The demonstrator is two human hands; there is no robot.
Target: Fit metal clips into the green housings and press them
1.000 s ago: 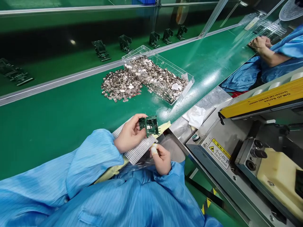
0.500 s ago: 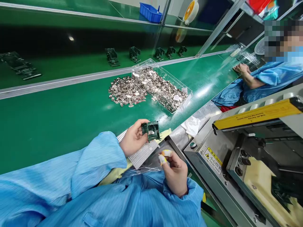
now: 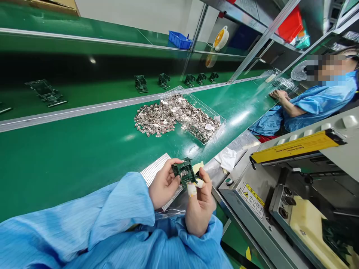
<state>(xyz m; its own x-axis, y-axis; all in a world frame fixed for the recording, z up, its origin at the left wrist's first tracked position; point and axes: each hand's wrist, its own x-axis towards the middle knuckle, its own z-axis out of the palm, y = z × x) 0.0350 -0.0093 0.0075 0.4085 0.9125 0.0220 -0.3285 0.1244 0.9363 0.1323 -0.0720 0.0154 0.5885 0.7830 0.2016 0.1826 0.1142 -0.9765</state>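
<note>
My left hand [image 3: 162, 186] pinches a dark green plastic frame [image 3: 185, 172] by its left side, between thumb and fingers. The frame has an open middle with something small and shiny in it, too fine to make out. My right hand [image 3: 199, 212], with white and yellow wraps on thumb and forefinger, closes on the frame's lower right corner. Whether a small piece is between those fingertips is hidden. Under my left hand lies a sheet with rows of small pale metallic pieces [image 3: 155, 167], partly covered by the hand and sleeve.
Ahead are a heap of small metal pieces [image 3: 155, 120] and a clear box [image 3: 206, 140] full of them. Several similar green frames [image 3: 140, 84] stand along the back ledge. On the right is a machine [image 3: 244, 194] with a yellow bar; beyond it sits a co-worker [image 3: 316, 97].
My right hand has moved up to the green frame and its fingertips now meet the lower right corner. The frame has tilted in my left hand. The camera view has shifted slightly.
</note>
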